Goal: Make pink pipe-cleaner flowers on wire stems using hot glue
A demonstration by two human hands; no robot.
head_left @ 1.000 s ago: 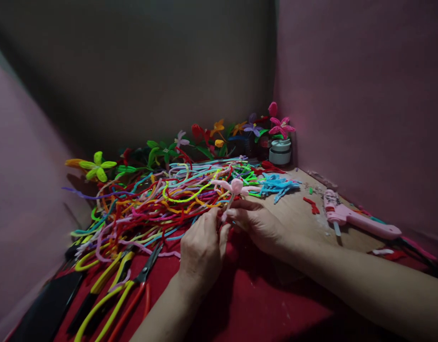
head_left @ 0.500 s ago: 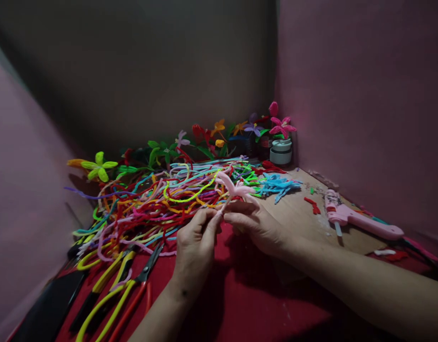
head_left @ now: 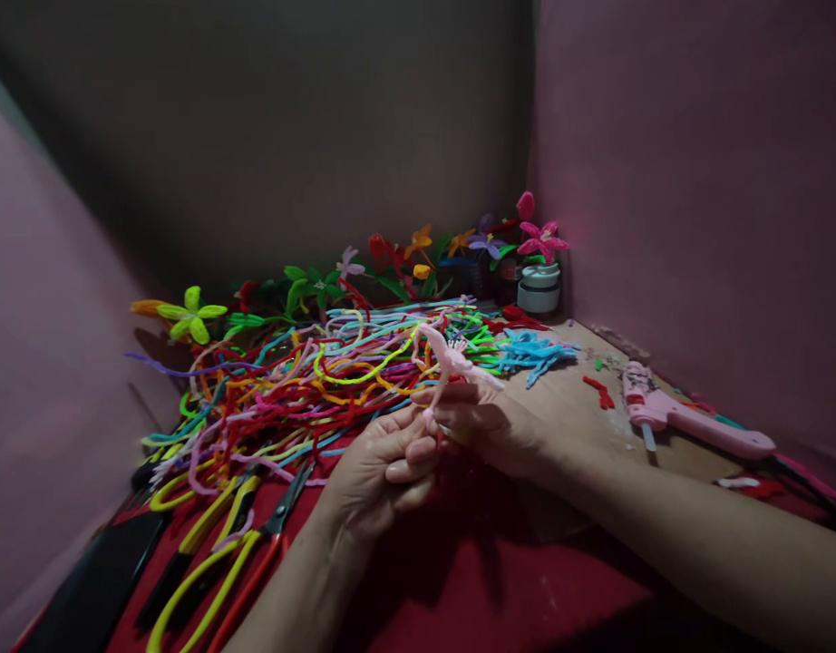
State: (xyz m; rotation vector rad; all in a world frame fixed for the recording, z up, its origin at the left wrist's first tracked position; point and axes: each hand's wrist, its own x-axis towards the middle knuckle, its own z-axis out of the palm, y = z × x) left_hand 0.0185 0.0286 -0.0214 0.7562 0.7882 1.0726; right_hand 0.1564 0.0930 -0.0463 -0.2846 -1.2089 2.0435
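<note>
A pale pink pipe-cleaner flower stands up above both hands, its petals spread and small stamens at its centre. My left hand pinches the stem low down, thumb and fingers closed around it. From the right, my right hand grips the same stem just under the petals, its fingers bent behind and beside it. The fingertips of the two hands nearly meet, and the lower stem is partly hidden by them. Just behind the hands lies a tangled heap of coloured pipe cleaners.
Scissors and yellow-handled pliers lie at the left front, near a black flat object. A pink glue gun rests on cardboard at right. Blue pipe-cleaner pieces and finished flowers sit farther back.
My left hand has turned, its fingers now curled further round the stem. The flower has tilted slightly, showing its stamens more clearly. My right hand stays near the same place.
</note>
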